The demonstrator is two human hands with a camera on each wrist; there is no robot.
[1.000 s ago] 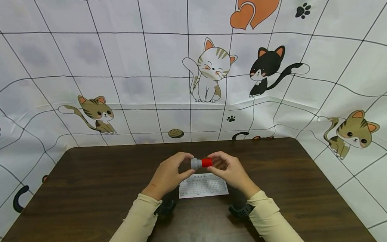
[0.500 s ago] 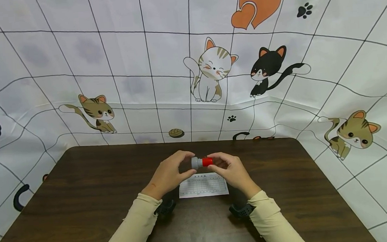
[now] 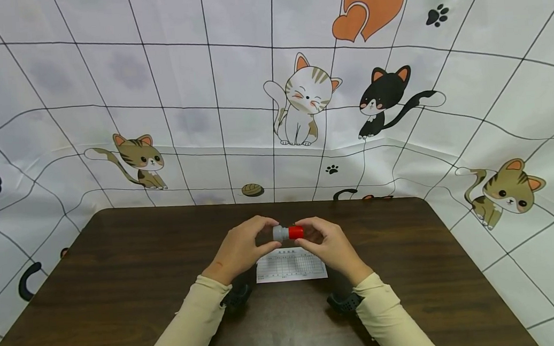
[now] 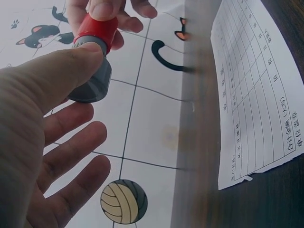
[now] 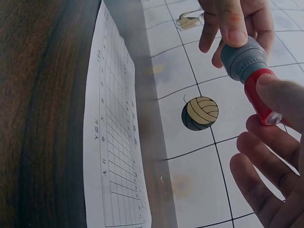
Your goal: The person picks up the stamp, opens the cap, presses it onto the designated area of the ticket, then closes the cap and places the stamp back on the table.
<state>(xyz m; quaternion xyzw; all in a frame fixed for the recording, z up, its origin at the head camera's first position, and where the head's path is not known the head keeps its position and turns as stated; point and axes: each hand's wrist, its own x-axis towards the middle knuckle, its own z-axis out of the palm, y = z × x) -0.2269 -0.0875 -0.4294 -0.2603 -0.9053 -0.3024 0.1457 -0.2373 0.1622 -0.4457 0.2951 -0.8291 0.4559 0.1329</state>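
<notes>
A small stamp-like cylinder, grey at one end and red at the other (image 3: 296, 232), is held level above the table between both hands. My left hand (image 3: 241, 250) pinches its wider grey end (image 4: 91, 85) with thumb and fingers. On the other side my right hand (image 3: 332, 244) pinches the red part (image 5: 256, 95), whose tip looks clear in the right wrist view. A ridged grey collar shows between the two parts. The lower fingers of each hand spread free of it. Below and nearer lies a printed form (image 3: 290, 268) with a ruled grid.
The dark wood-grain table (image 3: 145, 289) extends to both sides of the arms. Behind it hangs a white sheet (image 3: 240, 127) with grid lines and cartoon cats. Each wrist wears a dark strap (image 3: 346, 302).
</notes>
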